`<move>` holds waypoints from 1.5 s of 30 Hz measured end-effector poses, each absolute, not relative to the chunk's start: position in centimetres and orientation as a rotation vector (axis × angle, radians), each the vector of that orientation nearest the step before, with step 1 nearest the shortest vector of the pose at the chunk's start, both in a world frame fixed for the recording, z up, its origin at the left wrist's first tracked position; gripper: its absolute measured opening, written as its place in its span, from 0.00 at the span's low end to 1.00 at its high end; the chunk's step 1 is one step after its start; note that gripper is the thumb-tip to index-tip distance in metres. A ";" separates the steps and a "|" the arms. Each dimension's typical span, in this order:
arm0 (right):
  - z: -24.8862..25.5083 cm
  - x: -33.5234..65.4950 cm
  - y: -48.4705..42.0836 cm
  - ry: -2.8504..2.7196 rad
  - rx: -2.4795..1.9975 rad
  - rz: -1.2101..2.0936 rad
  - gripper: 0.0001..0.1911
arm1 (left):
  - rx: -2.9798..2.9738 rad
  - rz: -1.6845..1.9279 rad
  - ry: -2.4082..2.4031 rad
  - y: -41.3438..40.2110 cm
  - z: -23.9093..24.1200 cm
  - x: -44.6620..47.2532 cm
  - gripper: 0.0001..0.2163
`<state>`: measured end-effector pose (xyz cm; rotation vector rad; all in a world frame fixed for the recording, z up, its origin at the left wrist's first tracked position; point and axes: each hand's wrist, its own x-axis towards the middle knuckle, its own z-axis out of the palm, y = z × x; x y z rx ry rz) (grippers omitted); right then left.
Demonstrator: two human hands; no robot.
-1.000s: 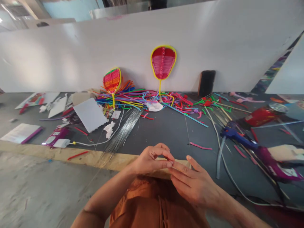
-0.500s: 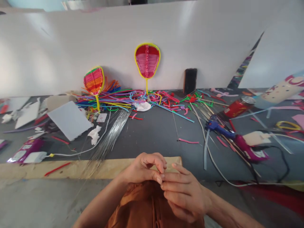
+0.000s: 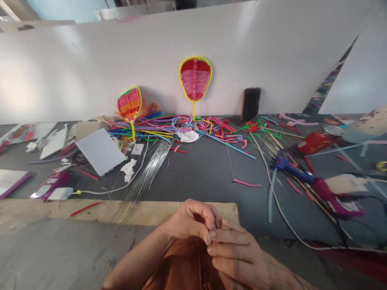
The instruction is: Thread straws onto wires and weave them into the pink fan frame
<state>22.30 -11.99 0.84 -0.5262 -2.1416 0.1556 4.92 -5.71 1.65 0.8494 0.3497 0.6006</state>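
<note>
Close in front of my body, my left hand (image 3: 193, 223) is closed in a pinch, thumb against forefinger. Whatever lies between those fingertips, if anything, is hidden or too small to make out. Facing it, my right hand (image 3: 238, 249) has its fingers stretched out side by side, their tips touching or nearly touching the left thumb and forefinger. The palm side of the right hand cannot be seen. Both hands are at the near edge of the dark table (image 3: 193, 173), over a tan strip (image 3: 136, 211).
Two yellow-rimmed fans (image 3: 196, 78) (image 3: 129, 104) stand behind piled pipe cleaners (image 3: 157, 125). Clear thin strands (image 3: 151, 165) lie left of centre. On the right are a blue glue gun (image 3: 290, 167), a red can (image 3: 320, 139) and a cable (image 3: 273, 197). A phone (image 3: 251, 104) leans on the white panel.
The view has turned slightly left, so the table things appear further right. Both hands stay together; the left forefinger and thumb remain at the right fingertips.
</note>
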 end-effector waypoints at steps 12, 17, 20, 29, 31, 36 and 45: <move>0.4 23.2 -11.3 -2.354 -0.656 -0.079 0.12 | 1.260 0.698 0.561 -5.0 1.3 3.7 0.12; 0.3 24.1 -11.2 -2.419 -0.714 -0.175 0.12 | 1.442 0.738 0.692 -4.7 1.1 3.6 0.12; 0.1 24.1 -11.3 -2.403 -0.722 -0.159 0.12 | 1.498 0.703 0.685 -4.7 1.2 4.0 0.11; -0.5 23.1 -11.6 -2.256 -0.676 -0.012 0.11 | 1.134 0.697 0.660 -5.2 1.3 4.6 0.10; -0.5 22.7 -11.6 -2.211 -0.672 0.007 0.13 | 1.036 0.640 0.656 -5.3 1.2 4.4 0.12; -0.1 22.3 -11.8 -2.243 -0.634 0.071 0.20 | 0.889 0.512 0.507 -5.4 0.7 3.7 0.16; 0.0 22.6 -11.2 -2.378 -0.469 -0.020 0.17 | 0.821 0.495 0.414 -6.0 0.5 3.6 0.17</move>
